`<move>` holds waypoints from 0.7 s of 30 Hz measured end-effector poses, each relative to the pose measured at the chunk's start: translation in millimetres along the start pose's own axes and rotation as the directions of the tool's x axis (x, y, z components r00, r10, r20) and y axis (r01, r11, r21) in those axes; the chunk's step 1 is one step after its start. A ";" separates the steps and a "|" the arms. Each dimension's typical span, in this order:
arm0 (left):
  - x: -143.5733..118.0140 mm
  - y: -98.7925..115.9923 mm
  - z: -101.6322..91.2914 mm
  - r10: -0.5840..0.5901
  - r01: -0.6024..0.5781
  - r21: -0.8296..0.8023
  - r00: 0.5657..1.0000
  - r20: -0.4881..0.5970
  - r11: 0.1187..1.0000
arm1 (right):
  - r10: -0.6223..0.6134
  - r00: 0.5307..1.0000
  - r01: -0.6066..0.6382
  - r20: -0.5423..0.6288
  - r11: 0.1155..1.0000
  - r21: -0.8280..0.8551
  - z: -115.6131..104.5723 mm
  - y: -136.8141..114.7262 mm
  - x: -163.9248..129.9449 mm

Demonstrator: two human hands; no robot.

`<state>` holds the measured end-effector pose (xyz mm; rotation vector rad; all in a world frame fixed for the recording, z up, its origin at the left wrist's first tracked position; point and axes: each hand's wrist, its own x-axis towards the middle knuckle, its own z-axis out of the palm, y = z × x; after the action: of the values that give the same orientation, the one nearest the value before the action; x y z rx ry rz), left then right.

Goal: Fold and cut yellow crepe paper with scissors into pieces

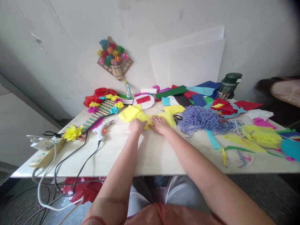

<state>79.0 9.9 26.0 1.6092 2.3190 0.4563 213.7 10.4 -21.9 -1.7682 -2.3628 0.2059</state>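
Observation:
A sheet of yellow crepe paper [169, 117] lies across the middle of the white table. My right hand [159, 124] rests flat on it with the fingers spread. Curled at the paper's left part, my left hand [137, 125] has its fingers closed on the sheet; the fingertips are partly hidden. Another folded yellow piece [128, 113] sits just beyond the left hand. Close to the sheet's right end are black-handled scissors [177, 118], partly covered by a heap of purple yarn [203, 120]. Behind the paper is a white round disc [150, 103] with a red strip [143, 99] on it.
A hot glue gun [100, 131] lies to the left, its cord running off the table edge [154, 174]. Nearby are a power strip [48, 153] and a flower-trimmed stick craft [103, 111]. A glue bottle [127, 90], dark jar [230, 86] and coloured scraps [260, 134] lie around.

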 end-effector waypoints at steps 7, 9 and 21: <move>-12.9 4.8 12.8 0.101 -0.099 0.020 0.988 -0.115 0.995 | -0.015 1.000 0.015 -0.017 1.000 0.000 1.0 1.0 -0.9; -17.3 8.3 16.8 0.148 -0.146 0.025 0.977 -0.151 0.989 | -0.007 1.000 0.007 -0.001 1.000 0.001 -0.3 0.6 -1.2; -26.7 9.0 27.6 0.417 -0.392 0.153 0.885 -0.206 0.907 | 0.018 0.999 -0.018 0.042 1.000 -0.005 -2.8 -1.6 1.3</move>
<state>106.9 -9.6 5.8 2.2182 2.1886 0.6534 212.5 11.2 -18.8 -1.8050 -2.3783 0.2426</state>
